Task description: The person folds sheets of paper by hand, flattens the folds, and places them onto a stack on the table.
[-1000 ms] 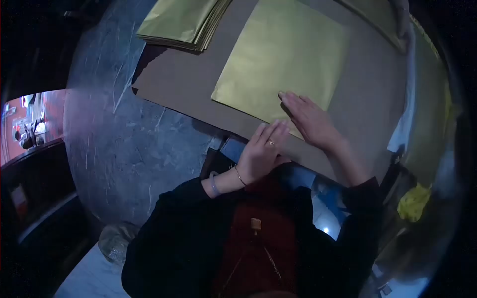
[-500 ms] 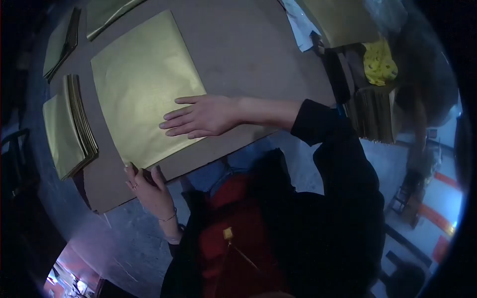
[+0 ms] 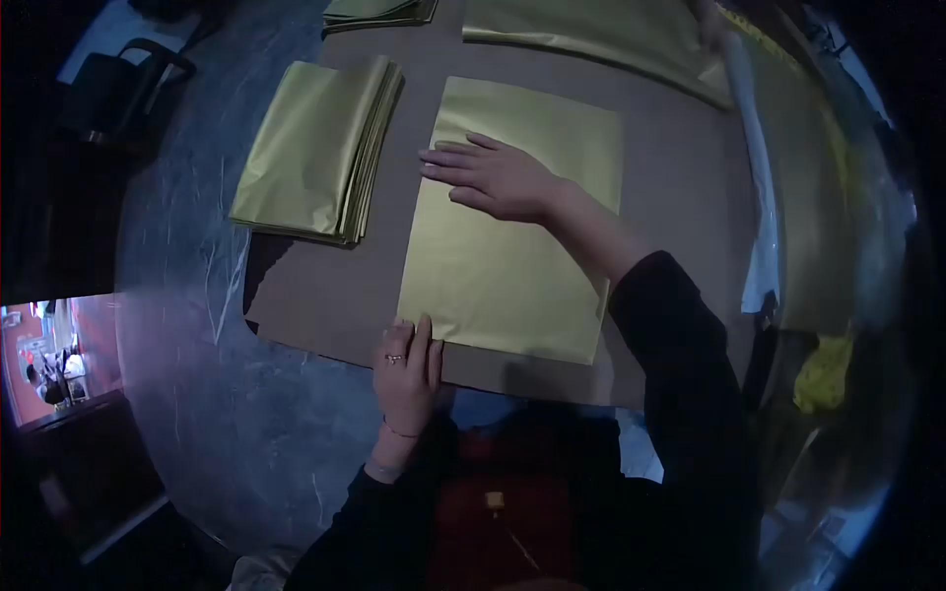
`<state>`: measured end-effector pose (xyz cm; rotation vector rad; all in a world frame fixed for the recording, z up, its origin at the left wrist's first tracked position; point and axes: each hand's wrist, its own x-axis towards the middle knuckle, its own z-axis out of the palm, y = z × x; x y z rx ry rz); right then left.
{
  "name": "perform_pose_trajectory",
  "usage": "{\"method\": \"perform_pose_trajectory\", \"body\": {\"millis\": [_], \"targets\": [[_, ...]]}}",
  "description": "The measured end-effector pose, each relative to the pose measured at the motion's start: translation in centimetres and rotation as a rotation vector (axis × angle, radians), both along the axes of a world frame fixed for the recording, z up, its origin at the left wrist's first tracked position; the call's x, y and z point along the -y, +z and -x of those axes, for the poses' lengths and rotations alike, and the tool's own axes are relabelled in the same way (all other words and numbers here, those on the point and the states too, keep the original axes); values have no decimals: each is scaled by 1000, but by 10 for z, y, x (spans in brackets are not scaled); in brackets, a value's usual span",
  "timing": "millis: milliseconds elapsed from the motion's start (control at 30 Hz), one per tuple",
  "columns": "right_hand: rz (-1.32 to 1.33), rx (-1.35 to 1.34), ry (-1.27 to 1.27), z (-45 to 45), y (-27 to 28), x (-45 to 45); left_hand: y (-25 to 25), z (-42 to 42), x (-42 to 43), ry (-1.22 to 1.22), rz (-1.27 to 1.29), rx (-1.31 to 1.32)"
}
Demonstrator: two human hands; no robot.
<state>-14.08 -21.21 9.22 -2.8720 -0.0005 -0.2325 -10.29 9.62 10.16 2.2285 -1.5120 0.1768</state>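
Note:
A gold sheet [image 3: 503,266] lies flat on brown cardboard [image 3: 680,177]. My right hand [image 3: 498,182] rests palm down across its upper left part, fingers spread and pointing left. At the sheet's lower left corner is my left hand [image 3: 406,369], its fingertips touching the edge and its fingers slightly bent and apart. Neither hand visibly grips anything. Left of the sheet lies a stack of folded gold sheets [image 3: 305,148].
Another folded gold stack [image 3: 379,12] is at the top, beside a wide gold sheet [image 3: 591,39]. White plastic [image 3: 761,266] and a yellow cloth [image 3: 824,374] are at the right. A black chair [image 3: 123,84] stands upper left.
The camera view has swung back from the half-second-old frame. My right hand has moved across to the sheet's upper left part. My left hand remains by the near left corner.

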Motion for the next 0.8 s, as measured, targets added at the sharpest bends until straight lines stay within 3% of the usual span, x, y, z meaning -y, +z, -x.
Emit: {"method": "perform_pose_trajectory", "body": {"millis": [100, 333, 533, 600, 633, 700, 800], "targets": [[-65, 19, -103, -23, -8, 43, 1, 0, 1, 6, 19, -25], [154, 23, -351, -41, -23, 86, 0, -6, 7, -5, -17, -35], [1, -79, 217, 57, 6, -41, 7, 0, 2, -23, -50, -30], [-85, -181, 155, 86, 16, -32, 2, -1, 0, -11, -64, 6], [42, -107, 50, 93, 4, -13, 2, -1, 0, -14, -66, 22], [38, -52, -252, 107, 3, 35, 3, 1, 3, -16, -61, 69], [198, -53, -451, 117, -8, 93, 6, 1, 4, -24, -36, 74]]}}
